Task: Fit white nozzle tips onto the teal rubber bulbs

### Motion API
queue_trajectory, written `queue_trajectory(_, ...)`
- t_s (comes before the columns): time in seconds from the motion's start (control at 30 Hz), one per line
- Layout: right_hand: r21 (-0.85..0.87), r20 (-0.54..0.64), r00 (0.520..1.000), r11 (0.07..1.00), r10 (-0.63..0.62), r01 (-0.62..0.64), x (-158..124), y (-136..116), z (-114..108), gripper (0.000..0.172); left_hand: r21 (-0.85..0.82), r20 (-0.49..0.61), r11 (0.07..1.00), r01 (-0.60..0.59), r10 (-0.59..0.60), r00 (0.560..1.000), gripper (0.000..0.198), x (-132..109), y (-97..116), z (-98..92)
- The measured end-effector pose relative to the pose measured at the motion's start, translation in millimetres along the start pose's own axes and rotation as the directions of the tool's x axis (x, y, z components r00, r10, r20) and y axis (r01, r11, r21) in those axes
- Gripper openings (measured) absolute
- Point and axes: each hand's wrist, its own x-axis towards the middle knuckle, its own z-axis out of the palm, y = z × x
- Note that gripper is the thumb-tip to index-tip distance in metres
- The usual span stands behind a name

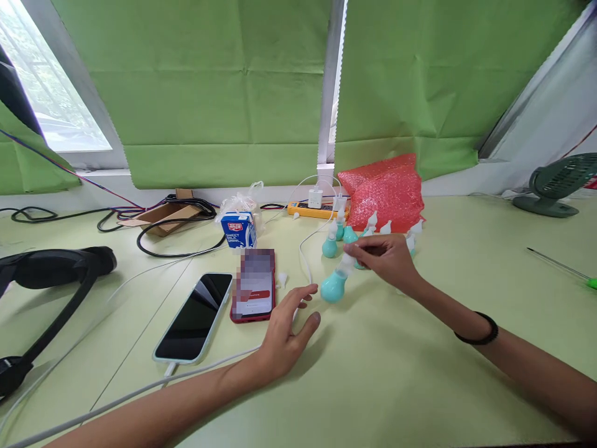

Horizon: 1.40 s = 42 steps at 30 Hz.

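Between the fingertips of my right hand [385,256] is the clear neck of a teal bulb nasal aspirator [333,286], tilted with its round bulb toward the lower left. My left hand [288,333] is beside the bulb, thumb and fingers apart, with nothing held. Behind my right hand stand several more aspirators with teal bulbs and whitish tips, one of them a separate upright aspirator [329,246]; my hand hides part of the group. A small loose white tip [282,279] lies beside the red-cased phone [254,292].
A pale-cased phone [193,317] with a white cable lies at left. Farther back are a blue milk carton [239,230], an orange power strip [305,210] and a red bubble-wrap bag [385,199]. Black headphones [60,267], a fan [555,186] and a screwdriver [559,264] sit toward the sides.
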Motion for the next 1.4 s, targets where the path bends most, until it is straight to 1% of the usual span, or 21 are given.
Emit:
queue_trajectory(0.07,-0.154,-0.037,0.996,0.985,-0.081,0.075,10,9,-9,0.027,0.008,0.021,1.000,0.012,-0.012,1.000,0.028,1,-1,1.3)
queue_trajectory(0.13,-0.312,-0.024,0.983,0.936,-0.182,0.166,17,20,-16,0.027,0.016,0.041,1.000,0.008,-0.008,0.999,0.024,2,0,2.1)
queue_trajectory(0.17,-0.375,-0.014,0.975,0.905,-0.222,0.200,20,25,-18,0.027,0.019,0.053,1.000,0.000,-0.001,0.999,0.023,3,1,2.2)
queue_trajectory(0.23,-0.452,-0.006,0.965,0.862,-0.260,0.230,24,34,-20,0.027,0.035,0.081,0.999,-0.014,0.011,0.997,0.023,4,2,2.0)
queue_trajectory(0.3,-0.479,-0.014,0.965,0.848,-0.263,0.224,25,39,-20,0.026,0.059,0.110,0.998,-0.026,0.020,0.994,0.023,4,3,1.8)
queue_trajectory(0.47,-0.444,0.001,0.976,0.874,-0.219,0.197,23,41,-16,0.027,0.117,0.146,0.992,-0.049,0.032,0.989,0.021,4,2,2.1)
queue_trajectory(0.6,-0.452,0.006,0.975,0.869,-0.223,0.201,23,47,-12,0.028,0.147,0.169,0.988,-0.041,0.016,0.985,0.020,4,1,2.7)
queue_trajectory(0.7,-0.454,0.003,0.975,0.868,-0.222,0.199,23,49,-11,0.030,0.175,0.199,0.983,-0.063,0.027,0.980,0.020,3,1,3.3)
queue_trajectory(0.77,-0.498,-0.037,0.962,0.839,-0.271,0.217,20,45,-10,0.034,0.214,0.240,0.971,-0.104,0.051,0.969,0.021,2,1,3.6)
queue_trajectory(0.83,-0.565,-0.082,0.924,0.781,-0.374,0.266,14,37,-7,0.034,0.270,0.290,0.948,-0.168,0.086,0.953,0.022,0,1,3.8)
queue_trajectory(0.87,-0.586,-0.069,0.900,0.748,-0.430,0.312,10,32,-3,0.031,0.300,0.314,0.931,-0.206,0.108,0.943,0.022,-1,2,3.9)
queue_trajectory(0.9,-0.586,-0.018,0.881,0.719,-0.473,0.374,7,27,1,0.026,0.328,0.337,0.912,-0.248,0.132,0.932,0.021,-2,3,3.9)
queue_trajectory(0.93,-0.561,0.070,0.864,0.696,-0.499,0.448,3,21,8,0.022,0.353,0.360,0.889,-0.290,0.157,0.920,0.021,-2,3,3.9)
queue_trajectory(0.97,-0.512,0.188,0.842,0.682,-0.505,0.523,1,16,16,0.019,0.374,0.383,0.867,-0.331,0.181,0.906,0.020,-3,4,3.9)
queue_trajectory(1.03,-0.403,0.416,0.783,0.679,-0.462,0.614,-2,8,37,0.019,0.404,0.433,0.822,-0.402,0.216,0.875,0.019,-4,5,3.8)
queue_trajectory(1.07,-0.376,0.491,0.761,0.685,-0.424,0.624,-2,5,48,0.021,0.415,0.455,0.802,-0.430,0.227,0.861,0.018,-5,6,3.8)
queue_trajectory(1.1,-0.367,0.540,0.749,0.693,-0.384,0.620,-1,3,59,0.024,0.423,0.473,0.784,-0.453,0.235,0.849,0.018,-5,6,3.7)
queue_trajectory(1.17,-0.369,0.589,0.754,0.732,-0.292,0.573,2,4,80,0.028,0.433,0.496,0.760,-0.485,0.248,0.832,0.017,-6,6,3.3)
queue_trajectory(1.27,-0.365,0.612,0.768,0.794,-0.189,0.486,6,13,102,0.025,0.436,0.512,0.744,-0.507,0.258,0.819,0.016,-6,6,2.3)
queue_trajectory(1.33,-0.348,0.621,0.766,0.816,-0.168,0.461,8,22,109,0.019,0.441,0.519,0.739,-0.509,0.253,0.816,0.016,-6,5,1.5)
queue_trajectory(1.4,-0.325,0.631,0.756,0.826,-0.174,0.461,7,28,113,0.013,0.446,0.526,0.736,-0.509,0.244,0.815,0.016,-7,5,1.0)
